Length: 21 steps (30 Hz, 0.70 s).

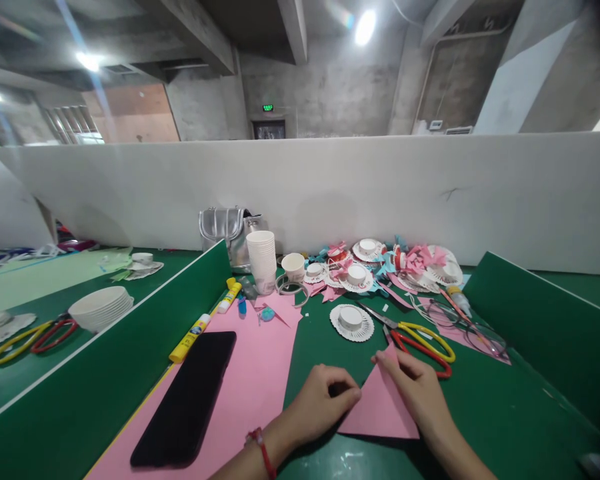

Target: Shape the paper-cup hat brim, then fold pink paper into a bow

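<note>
A piece of pink paper (380, 415), folded into a triangle, stands between my hands at the front of the green table. My right hand (420, 387) grips its upper tip and right side between thumb and fingers. At its left edge, my left hand (320, 403) is closed, thumb and forefinger pinched against the paper; a red bracelet circles that wrist. Just beyond the paper lie scissors (410, 337) with yellow and red handles. Left of their blades is a white fringed paper disc (351, 323) with a raised round centre.
At left, a black phone (187, 400) rests on a pink sheet (267, 363), near glue sticks (190, 339). Stacked paper cups (261, 261) and a pile of paper crafts (380, 263) stand behind. Eyeglasses (473, 327) lie right. Green dividers (130, 347) flank the workspace.
</note>
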Available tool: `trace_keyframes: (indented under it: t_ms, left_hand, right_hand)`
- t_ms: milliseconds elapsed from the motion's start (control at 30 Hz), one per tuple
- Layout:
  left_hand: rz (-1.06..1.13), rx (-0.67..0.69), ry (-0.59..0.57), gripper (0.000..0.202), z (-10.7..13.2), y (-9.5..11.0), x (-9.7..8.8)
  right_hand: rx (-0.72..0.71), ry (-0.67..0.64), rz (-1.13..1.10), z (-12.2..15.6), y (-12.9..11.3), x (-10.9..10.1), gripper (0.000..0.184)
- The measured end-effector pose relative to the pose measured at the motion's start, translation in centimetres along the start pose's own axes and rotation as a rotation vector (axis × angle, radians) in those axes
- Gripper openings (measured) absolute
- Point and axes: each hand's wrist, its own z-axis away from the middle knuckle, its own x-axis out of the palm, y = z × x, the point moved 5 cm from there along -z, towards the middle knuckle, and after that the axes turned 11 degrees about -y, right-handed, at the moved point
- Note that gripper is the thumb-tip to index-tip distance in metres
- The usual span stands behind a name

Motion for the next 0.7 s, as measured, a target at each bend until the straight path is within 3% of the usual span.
trace_keyframes:
  t_ms: [167, 467, 700]
  left_hand:
    - [-0.022, -0.025, -0.042, 0.013, 0.1, -0.1, 0.1]
    - [0.095, -0.034, -0.011, 0.011, -0.3, -0.4, 0.2]
    - [-0.085, 0.002, -0.007, 0.013, 0.2, -0.5, 0.3]
  right_hand:
    - [0.044, 0.074, -0.009, -0.3, 0.5, -1.2, 0.034]
    - [0.036, 0.145, -0.100, -0.4, 0.7, -2.2, 0.026]
    - [0.071, 0.349, -0.280, -0.6, 2.0, -4.4, 0.029]
